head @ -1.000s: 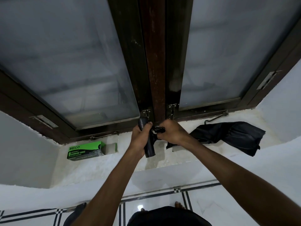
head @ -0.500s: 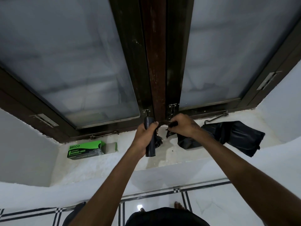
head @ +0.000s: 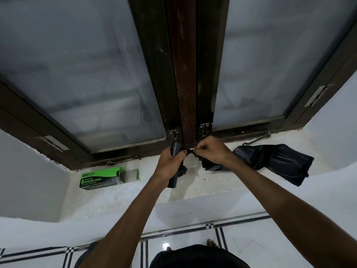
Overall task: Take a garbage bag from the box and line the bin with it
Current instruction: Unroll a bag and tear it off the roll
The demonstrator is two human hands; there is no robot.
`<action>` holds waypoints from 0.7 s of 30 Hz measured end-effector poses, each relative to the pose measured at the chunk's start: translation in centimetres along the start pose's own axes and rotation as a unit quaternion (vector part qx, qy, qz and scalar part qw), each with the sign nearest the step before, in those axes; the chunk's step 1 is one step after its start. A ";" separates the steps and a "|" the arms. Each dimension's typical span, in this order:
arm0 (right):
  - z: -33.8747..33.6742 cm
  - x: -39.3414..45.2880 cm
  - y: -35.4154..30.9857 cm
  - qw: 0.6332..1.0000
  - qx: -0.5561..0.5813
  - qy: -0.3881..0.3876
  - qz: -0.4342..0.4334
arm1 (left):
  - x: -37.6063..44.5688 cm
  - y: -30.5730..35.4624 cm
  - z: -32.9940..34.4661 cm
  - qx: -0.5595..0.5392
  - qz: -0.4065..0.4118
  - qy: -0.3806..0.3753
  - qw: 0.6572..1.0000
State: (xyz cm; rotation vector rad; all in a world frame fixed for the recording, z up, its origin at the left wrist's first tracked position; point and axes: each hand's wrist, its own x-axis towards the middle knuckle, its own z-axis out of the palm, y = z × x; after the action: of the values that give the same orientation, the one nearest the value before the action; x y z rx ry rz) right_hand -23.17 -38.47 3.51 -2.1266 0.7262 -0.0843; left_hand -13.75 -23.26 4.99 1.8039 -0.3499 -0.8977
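The big two-paned window (head: pixel 96 74) filled the top of the view, and below it ran the pale window ledge (head: pixel 202 188) where all the action was. Off to the right on that ledge lay the unrolled garbage bag (head: pixel 274 159), a black, limp sheet, crumpled and trailing away from the hands. Over on the left sat the green garbage bag box (head: pixel 104 177), open at its right end, well apart from the hands. Centre stage, the left hand (head: pixel 170 161) was clenched round the roll of bags (head: pixel 174 167), held upright, its ends poking out above and below the fist. The right hand (head: pixel 209 149) pinched the near end of the loose bag, and a thin twisted strip (head: pixel 188 151) of black film stretched taut between the two hands. That looked like the tear line, not yet parted. This film should be feather-light, slippery and quick to stretch, so the hold belongs close either side of the perforation, with the roll gripped firmly. No bin showed clearly anywhere in view.
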 end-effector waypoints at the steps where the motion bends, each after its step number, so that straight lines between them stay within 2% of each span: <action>1: 0.3 0.1 -0.3 0.999 -0.038 0.013 0.001 | -0.2 -0.1 0.2 0.004 0.000 -0.004 1.000; 5: 1.5 -0.1 -1.3 0.990 -0.134 0.038 -0.004 | -0.5 -0.5 0.4 0.022 0.000 -0.014 1.000; 12: 2.6 0.2 -2.0 0.982 -0.178 0.054 -0.016 | -1.1 -0.5 -0.3 0.029 0.009 -0.020 0.999; 14: 1.5 0.0 0.2 0.976 -0.208 0.063 0.006 | -1.8 -0.1 -0.9 -0.001 0.021 -0.016 1.000; 16: -0.5 -0.3 2.4 0.966 -0.236 0.067 0.075 | -1.9 0.9 -2.5 -0.019 0.040 0.016 0.999; 17: -1.3 -0.3 2.8 0.963 -0.252 0.060 0.081 | -1.4 1.2 -3.4 -0.040 0.037 0.042 0.998; 19: -1.8 -0.2 2.3 0.964 -0.257 0.058 0.042 | -0.4 1.4 -4.9 -0.096 0.001 0.071 0.993; 21: -1.3 0.2 0.6 0.966 -0.249 0.062 -0.042 | 0.3 1.2 -5.0 -0.123 -0.039 0.066 0.989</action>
State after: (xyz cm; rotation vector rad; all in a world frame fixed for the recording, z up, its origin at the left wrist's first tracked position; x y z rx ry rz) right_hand -23.73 -39.76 3.81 -2.6529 0.7915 -0.0874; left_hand -9.75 -20.60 6.78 1.6462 -0.0795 -0.8319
